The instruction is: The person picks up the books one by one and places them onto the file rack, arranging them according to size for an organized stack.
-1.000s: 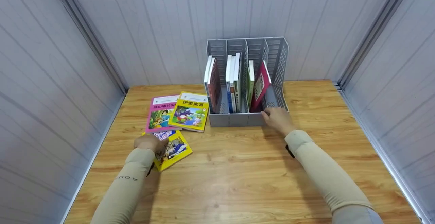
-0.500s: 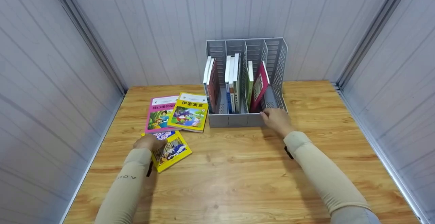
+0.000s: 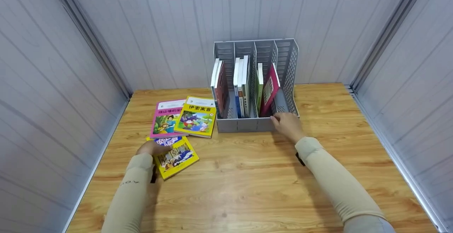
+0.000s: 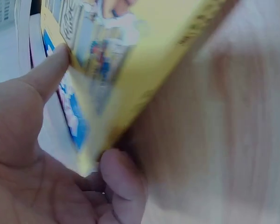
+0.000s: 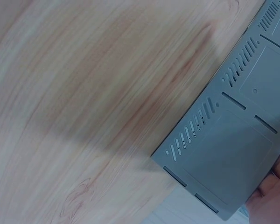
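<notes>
My left hand (image 3: 153,148) grips the left edge of a yellow picture book (image 3: 178,160) lying at an angle on the table. In the left wrist view the thumb (image 4: 53,67) presses on the cover while the fingers (image 4: 123,175) curl at the book's lower edge. My right hand (image 3: 289,124) holds the front rim of a grey four-slot file holder (image 3: 244,125), at its right end. The right wrist view has the holder's slotted front panel (image 5: 224,154), with curled fingers (image 5: 270,184) at its edge.
Beyond the held book lie a pink book (image 3: 164,121) and another yellow book (image 3: 198,118), overlapping. White-edged books (image 3: 244,88) stand in the holder, and a magenta book (image 3: 270,91) leans in the third slot. Pale panels (image 3: 170,31) wall the wooden table (image 3: 240,187).
My left hand has shifted slightly left along the yellow book's edge, uncovering more of its cover. The right hand stays on the holder's rim.
</notes>
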`<state>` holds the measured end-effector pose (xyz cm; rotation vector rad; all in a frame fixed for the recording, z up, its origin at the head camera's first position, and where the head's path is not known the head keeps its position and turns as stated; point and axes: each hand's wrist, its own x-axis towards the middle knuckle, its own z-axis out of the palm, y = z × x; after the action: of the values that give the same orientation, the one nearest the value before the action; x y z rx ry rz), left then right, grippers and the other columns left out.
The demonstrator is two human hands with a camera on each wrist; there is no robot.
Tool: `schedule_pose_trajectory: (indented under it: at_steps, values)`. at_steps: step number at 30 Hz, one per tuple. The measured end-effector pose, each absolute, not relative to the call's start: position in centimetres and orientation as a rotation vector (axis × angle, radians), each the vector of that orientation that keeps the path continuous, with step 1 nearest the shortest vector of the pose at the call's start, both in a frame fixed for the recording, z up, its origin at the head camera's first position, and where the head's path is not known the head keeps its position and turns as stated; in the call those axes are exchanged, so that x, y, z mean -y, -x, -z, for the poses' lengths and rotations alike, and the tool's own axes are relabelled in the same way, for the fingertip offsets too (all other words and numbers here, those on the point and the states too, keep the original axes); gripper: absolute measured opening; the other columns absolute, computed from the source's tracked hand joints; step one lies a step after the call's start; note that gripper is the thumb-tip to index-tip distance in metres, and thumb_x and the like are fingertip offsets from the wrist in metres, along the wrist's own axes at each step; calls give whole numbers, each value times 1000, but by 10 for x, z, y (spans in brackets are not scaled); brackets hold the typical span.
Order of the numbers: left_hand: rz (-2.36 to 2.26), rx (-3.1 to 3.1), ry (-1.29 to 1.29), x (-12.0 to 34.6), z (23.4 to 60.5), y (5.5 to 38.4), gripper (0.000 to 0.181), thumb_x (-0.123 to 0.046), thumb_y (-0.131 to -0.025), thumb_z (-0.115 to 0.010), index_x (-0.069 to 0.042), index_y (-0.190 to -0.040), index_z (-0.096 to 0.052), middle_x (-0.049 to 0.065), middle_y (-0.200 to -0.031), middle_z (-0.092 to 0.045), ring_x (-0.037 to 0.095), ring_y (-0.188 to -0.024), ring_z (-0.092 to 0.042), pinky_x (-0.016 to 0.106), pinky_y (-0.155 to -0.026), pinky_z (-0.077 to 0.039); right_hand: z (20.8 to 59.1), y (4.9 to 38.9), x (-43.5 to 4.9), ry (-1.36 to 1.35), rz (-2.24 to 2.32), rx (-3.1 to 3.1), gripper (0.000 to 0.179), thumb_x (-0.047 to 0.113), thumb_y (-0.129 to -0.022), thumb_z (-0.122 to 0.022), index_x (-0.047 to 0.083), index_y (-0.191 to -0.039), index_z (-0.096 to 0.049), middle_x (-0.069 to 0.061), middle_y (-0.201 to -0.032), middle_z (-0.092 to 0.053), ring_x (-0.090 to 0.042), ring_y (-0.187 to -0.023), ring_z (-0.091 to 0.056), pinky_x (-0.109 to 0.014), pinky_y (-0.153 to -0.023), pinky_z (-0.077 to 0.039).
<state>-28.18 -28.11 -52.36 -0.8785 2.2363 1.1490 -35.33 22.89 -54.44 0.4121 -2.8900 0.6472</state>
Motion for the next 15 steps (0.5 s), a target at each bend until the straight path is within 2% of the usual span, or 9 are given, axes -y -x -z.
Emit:
schedule_pose_trajectory:
  at_steps: [2, 5, 8, 12, 15]
  values:
    - [-1240, -2211, 909, 288, 527, 280, 85, -38, -95, -85, 3, -159, -46, 23, -145, -61, 32, -126, -62, 49, -122, -47, 544, 353, -228, -410, -657, 2894, 35, 29, -112, -60, 0, -107, -79, -22, -102, -81, -46, -102, -76, -66, -103, -53]
    - [-1317, -2228, 870, 300, 538, 283, 78, -33, -94, -87, 3, -153, -52, 19, -132, -70, 28, -113, -70, 45, -111, -56, 543, 352, -227, -414, -661, 2895, 35, 29, -112, -60, 0, -107, -79, -21, -102, -81, -45, -102, -76, -66, -103, -54]
    - [-1346, -2266, 825, 306, 539, 285, 74, -27, -93, -87, 4, -152, -54, 18, -127, -72, 26, -104, -73, 42, -101, -62, 543, 352, -227, -407, -664, 2893, 36, 29, -112, -60, -1, -111, -80, -22, -107, -81, -46, -105, -75, -66, -103, -54]
    - [-1375, -2327, 754, 311, 537, 289, 71, -19, -95, -84, 8, -153, -51, 23, -132, -70, 25, -101, -73, 40, -97, -63, 543, 352, -227, -407, -665, 2897, 37, 29, -112, -60, -1, -115, -80, -23, -111, -81, -47, -108, -75, -65, -104, -54]
    - [-1445, -2310, 729, 314, 535, 291, 63, -12, -100, -75, 10, -152, -49, 25, -131, -70, 24, -96, -75, 39, -91, -66, 543, 352, -228, -412, -659, 2900, 36, 29, -112, -60, -1, -113, -80, -23, -109, -81, -47, -106, -75, -65, -103, -55]
